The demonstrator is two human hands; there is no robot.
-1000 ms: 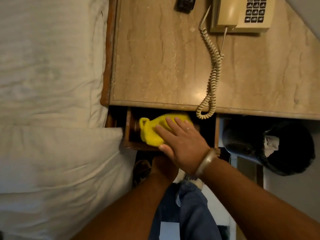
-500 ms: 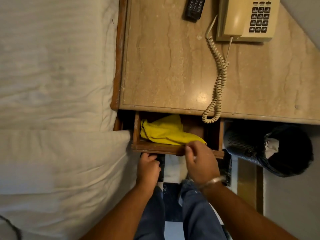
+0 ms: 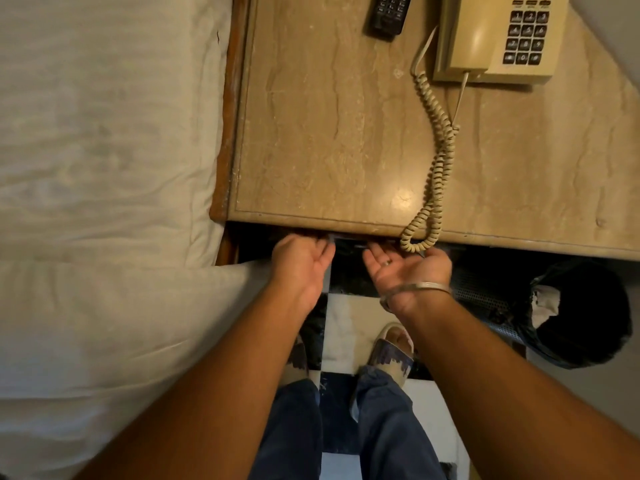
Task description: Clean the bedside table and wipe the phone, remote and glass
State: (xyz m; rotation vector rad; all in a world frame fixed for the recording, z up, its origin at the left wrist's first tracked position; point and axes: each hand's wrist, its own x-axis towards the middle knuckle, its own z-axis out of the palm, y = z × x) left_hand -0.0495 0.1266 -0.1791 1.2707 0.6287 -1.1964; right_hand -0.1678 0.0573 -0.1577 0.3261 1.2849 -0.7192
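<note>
The bedside table (image 3: 329, 133) has a beige marble top in a wooden frame. At its far edge stand a beige phone (image 3: 498, 36) and a black remote (image 3: 389, 15). The phone's coiled cord (image 3: 440, 161) runs over the front edge. My left hand (image 3: 301, 261) and my right hand (image 3: 405, 268) are side by side just under that edge, palms turned inward and fingertips against the drawer front. The drawer is in, and the yellow cloth is hidden. No glass is in view.
A bed (image 3: 104, 133) with white sheets and a pillow (image 3: 121, 323) presses against the table's left side. A black bin (image 3: 571, 313) with a liner stands on the floor at the right. My feet and legs are on the checkered floor below.
The drawer with the yellow cloth has slid in under the tabletop. My right hand left the cloth, and both hands moved up to the drawer front.
</note>
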